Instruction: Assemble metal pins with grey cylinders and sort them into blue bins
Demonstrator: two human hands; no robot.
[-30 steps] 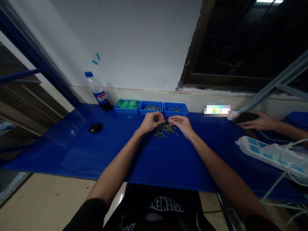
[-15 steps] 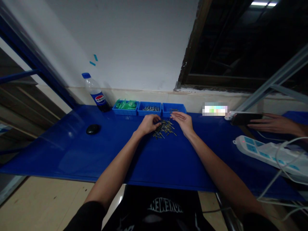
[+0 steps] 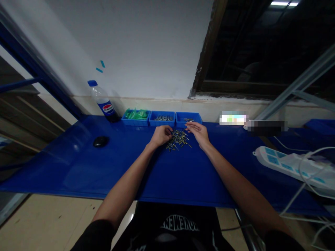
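Observation:
A loose pile of thin brass-coloured pins (image 3: 179, 138) lies on the blue table, between my two hands. My left hand (image 3: 161, 136) is at the pile's left edge, fingers curled in and tips together; whatever they hold is hidden. On the other side my right hand (image 3: 199, 132) has thumb and fingertips brought together, just in front of the right blue tray (image 3: 195, 123). Anything in that pinch is too small to name. A few thin metal pins (image 3: 188, 120) lie in that tray. Short silver metal pieces (image 3: 164, 118) fill part of the middle tray (image 3: 162, 123).
The left tray (image 3: 136, 122) holds green pieces (image 3: 136, 114). A cola bottle (image 3: 106, 106) stands by the wall, with a black computer mouse (image 3: 101, 141) in front. At right are a white power strip (image 3: 285, 164) with cables and a blurred-out dark object (image 3: 267, 128).
The other person's hand at the far right has gone from the dark device. My left fingers have shifted slightly over the pile's edge; my right hand is almost unmoved.

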